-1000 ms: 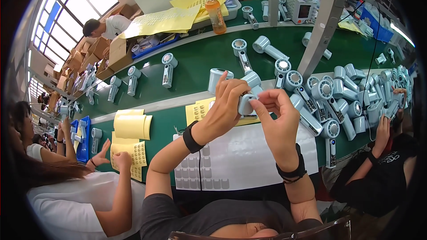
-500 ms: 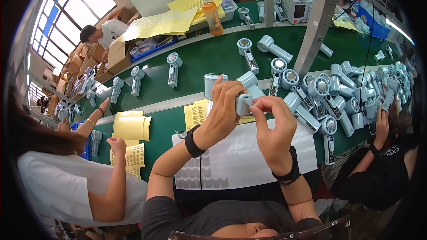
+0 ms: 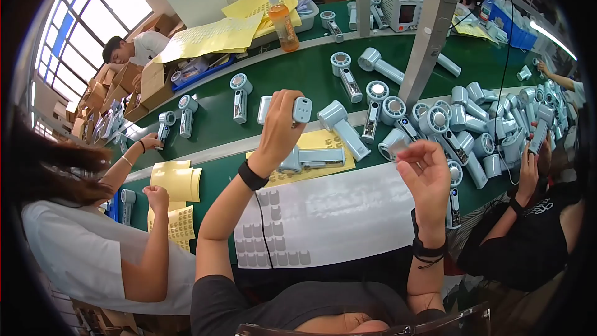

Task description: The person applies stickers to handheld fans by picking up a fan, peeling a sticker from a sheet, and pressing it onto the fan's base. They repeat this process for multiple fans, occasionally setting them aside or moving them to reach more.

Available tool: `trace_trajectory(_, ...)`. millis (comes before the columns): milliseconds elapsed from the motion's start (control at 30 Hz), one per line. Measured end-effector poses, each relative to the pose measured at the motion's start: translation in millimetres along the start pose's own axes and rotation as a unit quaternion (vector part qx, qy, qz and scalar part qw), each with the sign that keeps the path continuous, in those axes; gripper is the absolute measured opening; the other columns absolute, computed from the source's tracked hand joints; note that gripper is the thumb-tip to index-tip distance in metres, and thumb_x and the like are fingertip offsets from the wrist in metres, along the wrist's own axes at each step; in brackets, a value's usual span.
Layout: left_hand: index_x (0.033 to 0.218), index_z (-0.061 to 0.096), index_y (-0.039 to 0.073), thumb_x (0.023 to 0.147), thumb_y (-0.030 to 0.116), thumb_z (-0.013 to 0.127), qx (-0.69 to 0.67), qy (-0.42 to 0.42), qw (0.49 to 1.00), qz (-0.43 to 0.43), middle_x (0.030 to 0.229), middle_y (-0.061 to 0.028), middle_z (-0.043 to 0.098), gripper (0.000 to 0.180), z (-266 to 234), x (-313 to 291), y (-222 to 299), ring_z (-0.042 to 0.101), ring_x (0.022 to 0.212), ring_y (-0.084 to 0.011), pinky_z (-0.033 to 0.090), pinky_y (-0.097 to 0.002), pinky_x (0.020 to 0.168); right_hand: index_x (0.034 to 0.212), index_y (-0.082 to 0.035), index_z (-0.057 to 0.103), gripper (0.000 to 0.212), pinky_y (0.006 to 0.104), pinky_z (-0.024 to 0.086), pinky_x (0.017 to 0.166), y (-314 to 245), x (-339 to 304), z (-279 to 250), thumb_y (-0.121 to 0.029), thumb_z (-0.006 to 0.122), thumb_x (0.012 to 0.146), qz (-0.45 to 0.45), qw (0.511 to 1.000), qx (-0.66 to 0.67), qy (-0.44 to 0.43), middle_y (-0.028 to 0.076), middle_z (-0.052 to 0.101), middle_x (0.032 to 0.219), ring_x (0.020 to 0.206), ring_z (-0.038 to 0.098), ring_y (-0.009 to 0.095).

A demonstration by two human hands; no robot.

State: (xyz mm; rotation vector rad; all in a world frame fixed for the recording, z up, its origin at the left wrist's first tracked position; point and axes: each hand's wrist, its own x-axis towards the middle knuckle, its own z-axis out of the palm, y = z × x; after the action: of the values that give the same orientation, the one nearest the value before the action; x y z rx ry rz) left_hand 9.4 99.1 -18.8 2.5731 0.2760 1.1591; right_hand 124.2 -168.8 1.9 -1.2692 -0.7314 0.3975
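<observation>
At table (image 3: 214, 193), left hand (image 3: 280, 126) gripping smooth rounded fan (image 3: 302, 110), right hand (image 3: 428, 173) pinching flat piece (image 3: 399, 147)

The left hand (image 3: 278, 127) grips 1 handheld fan (image 3: 302, 110).

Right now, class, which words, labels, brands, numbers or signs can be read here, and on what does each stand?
None reads clearly enough to quote.
Bottle of orange liquid: pale marks, too small to read.
Right-side co-worker's black shirt: white print, too blurred.
Left-side yellow sheet: rows of dark marks, too small.
Handheld fan in the left hand: no legible lettering.
</observation>
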Motion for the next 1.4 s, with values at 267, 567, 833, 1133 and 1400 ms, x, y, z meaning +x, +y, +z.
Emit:
trace_trajectory(267,0.101,0.053,0.002,0.067,-0.012,0.068,0.019,0.021,0.999,-0.019,0.093,-0.0148,0.056,0.039,-17.0,0.8,26.1,0.054,0.088,-0.0358,0.046,-0.0391,0.077,0.141,-0.002,0.038,0.075,0.0462,0.048,0.084,70.6,168.8,68.0,-0.012,0.076,0.078,-0.131,0.805,-0.576,-0.059,0.020,0.070,0.095,0.101,0.066,0.033)
trace_trajectory(567,0.099,0.054,0.002,0.077,-0.010,0.068,-0.011,0.113,0.989,-0.098,0.092,-0.0101,0.057,0.028,-94.9,-58.0,100.9,0.057,0.086,-0.0235,0.047,-0.0304,0.080,0.142,-0.004,0.031,0.082,0.0526,0.033,0.094,169.8,227.2,83.3,-0.016,0.076,0.074,-0.056,0.739,-0.671,0.023,0.018,0.071,0.089,0.088,0.066,0.040)
trace_trajectory(833,0.107,0.052,0.004,0.080,-0.004,0.074,-0.117,0.189,0.955,-0.198,0.099,-0.0079,0.058,0.036,-93.7,-105.0,117.6,0.057,0.089,-0.0187,0.047,-0.0300,0.083,0.135,-0.005,0.037,0.077,0.0462,0.044,0.083,57.6,107.2,83.0,-0.009,0.079,0.070,-0.158,0.905,-0.388,-0.077,0.012,0.071,0.080,0.082,0.067,0.033)
trace_trajectory(1133,0.113,0.049,0.005,0.082,0.001,0.075,-0.240,0.113,0.935,-0.234,0.106,-0.0080,0.054,0.041,-72.0,-118.5,135.7,0.053,0.099,-0.0166,0.043,-0.0302,0.093,0.131,-0.006,0.044,0.071,0.0391,0.049,0.083,92.6,52.8,59.1,-0.007,0.081,0.070,-0.155,0.894,-0.394,-0.146,0.016,0.069,0.094,0.085,0.066,0.032)
trace_trajectory(1400,0.126,0.042,0.005,0.081,0.004,0.076,-0.172,0.083,0.976,-0.106,0.115,-0.0121,0.051,0.056,-50.3,-115.3,137.0,0.050,0.107,-0.0260,0.042,-0.0363,0.094,0.104,-0.004,0.057,0.032,0.0279,0.049,0.078,14.2,17.8,46.4,-0.005,0.077,0.079,-0.194,0.957,-0.199,-0.089,0.016,0.064,0.106,0.082,0.061,0.018)
